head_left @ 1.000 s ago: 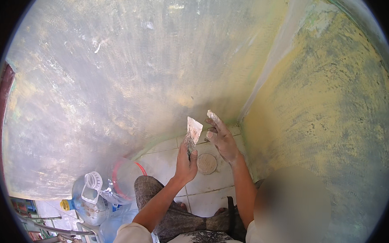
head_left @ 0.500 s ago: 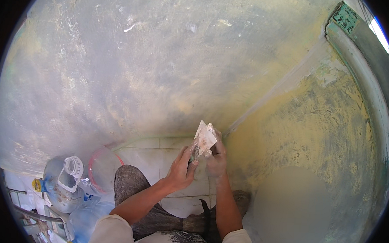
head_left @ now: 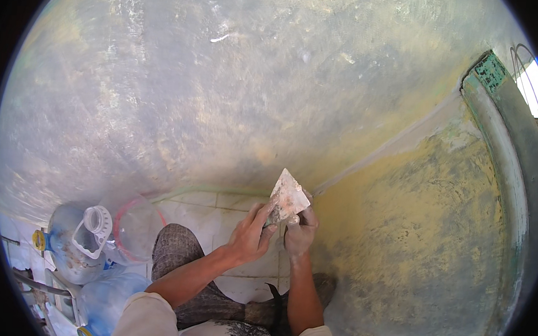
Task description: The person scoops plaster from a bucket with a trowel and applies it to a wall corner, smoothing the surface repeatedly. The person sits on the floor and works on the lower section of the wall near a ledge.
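Observation:
A flat putty scraper (head_left: 288, 193) with a pale, crusted blade points away from me, held in front of my knees above the white tiles. My left hand (head_left: 251, 234) is wrapped round its lower end, thumb up. My right hand (head_left: 301, 234), coated in grey-white dust, grips the blade's right side and lower corner, its fingertips partly hidden behind it. Both hands are close together at the scraper.
A blotchy grey wall (head_left: 243, 77) rises ahead, meeting a yellowish wall (head_left: 411, 222) with a chipped green-grey ledge (head_left: 504, 154) on my right. Plastic water jugs (head_left: 67, 252) and a clear red-rimmed container (head_left: 137, 228) crowd the left. Tiled floor (head_left: 237, 205) lies below.
My right hand came from apart onto the scraper, and the blade has since turned slightly with its tip upward in view. The view has shifted, showing more of the right-hand ledge.

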